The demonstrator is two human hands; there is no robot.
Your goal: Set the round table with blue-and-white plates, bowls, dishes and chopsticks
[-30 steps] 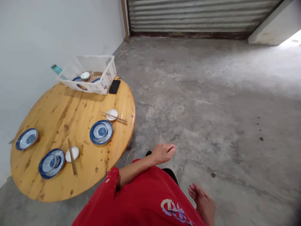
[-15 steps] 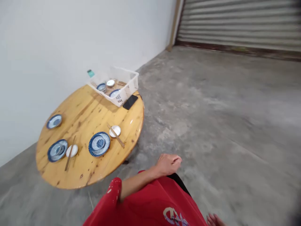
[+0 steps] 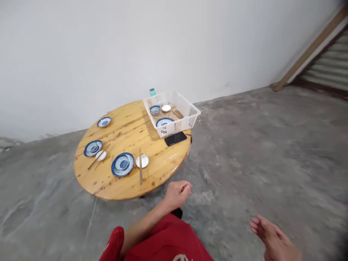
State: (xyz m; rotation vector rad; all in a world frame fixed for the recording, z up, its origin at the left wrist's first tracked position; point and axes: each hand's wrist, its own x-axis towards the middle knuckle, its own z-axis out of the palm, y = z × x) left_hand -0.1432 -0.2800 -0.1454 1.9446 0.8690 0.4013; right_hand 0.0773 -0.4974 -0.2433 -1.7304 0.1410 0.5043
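My left hand (image 3: 177,195) is curled closed in front of my body, just off the near edge of the round wooden table (image 3: 122,132); nothing shows in it. Over the floor at the lower right, my right hand (image 3: 274,236) has its fingers stretched out and holds nothing. The nearest setting is a blue-and-white plate (image 3: 113,170) with a bowl (image 3: 122,163) on it. Beside it, a pair of chopsticks (image 3: 140,170) rests across a small white dish (image 3: 145,161). A white plastic basket (image 3: 181,127) holds a bowl (image 3: 154,109), a plate (image 3: 164,122), a small white dish (image 3: 166,108) and chopsticks (image 3: 178,114).
To the left stands another setting with a plate (image 3: 87,150), a small dish (image 3: 102,156) and chopsticks (image 3: 94,163). A blue-and-white dish (image 3: 103,121) lies farther back. A black phone (image 3: 175,139) sits before the basket. A teal jar (image 3: 152,92) is behind, near the white wall (image 3: 81,54).
My view has swung left, so the table and basket appear farther right. My right hand has come up further into view. The left hand stays curled.
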